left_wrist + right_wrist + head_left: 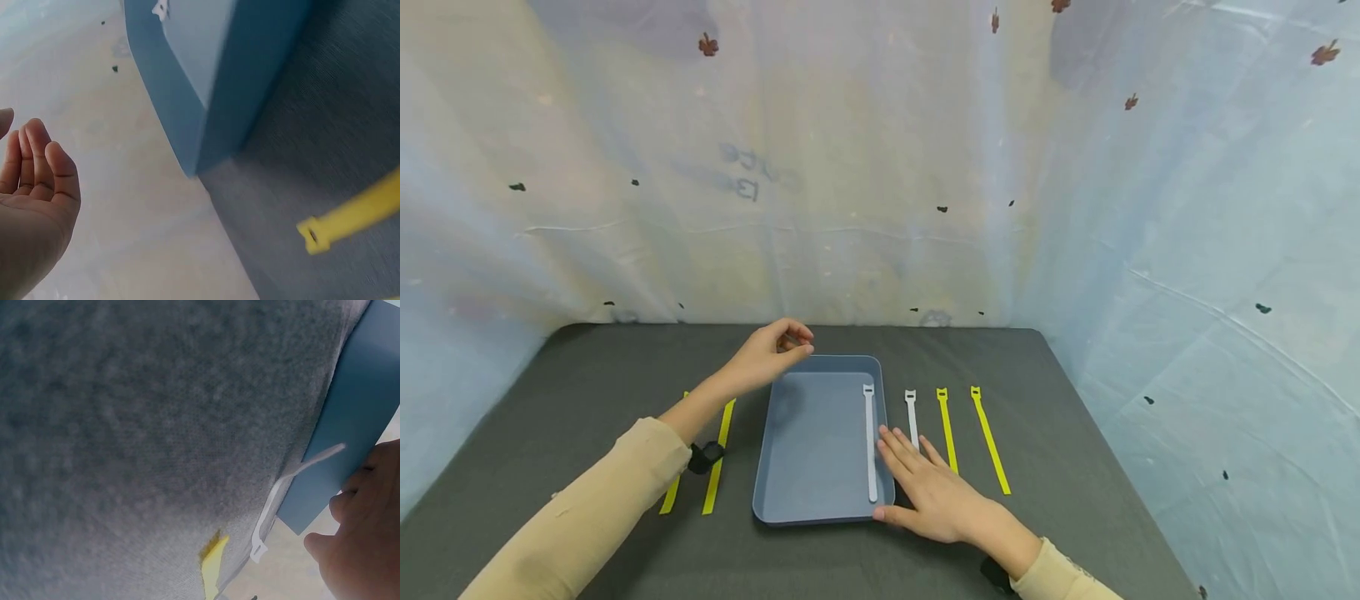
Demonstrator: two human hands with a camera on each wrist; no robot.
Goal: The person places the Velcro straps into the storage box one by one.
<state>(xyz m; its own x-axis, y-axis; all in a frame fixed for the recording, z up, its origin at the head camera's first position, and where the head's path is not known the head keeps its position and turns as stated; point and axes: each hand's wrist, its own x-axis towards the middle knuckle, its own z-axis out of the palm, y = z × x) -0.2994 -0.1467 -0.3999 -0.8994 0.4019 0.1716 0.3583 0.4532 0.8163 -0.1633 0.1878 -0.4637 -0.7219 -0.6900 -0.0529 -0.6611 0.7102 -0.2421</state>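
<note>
Beige sleeves (587, 500) come up from the bottom of the head view, black wristbands (706, 457) at their ends. From the right sleeve the right hand (928, 496) reaches out palm down, fingers extended and ungripping, fingertips at the right wall of a blue-grey tray (812, 442); whether they press on it I cannot tell. Just left of those fingertips, inside the tray, a white cable strap (870, 442) lies lengthwise along that wall, slotted head at the far end, rounded tip at the near one. Outside, a second white strap (912, 412) runs partly hidden behind the right hand, with two yellow straps (991, 437) farther right, flat and ribbon-like with slotted heads.

Over the tray's far left corner hangs the left hand (771, 354), fingers loosely bent, thumb apart from them, holding nothing. Two more yellow straps (713, 483) lie left of the tray, partly covered by the left arm. Smooth and shallow, the tray is rectangular with rounded corners. Dark grey, fabric-textured, the table (1075, 517) ends at a pale, wrinkled sheet (865, 167) dotted with brown and dark marks.
</note>
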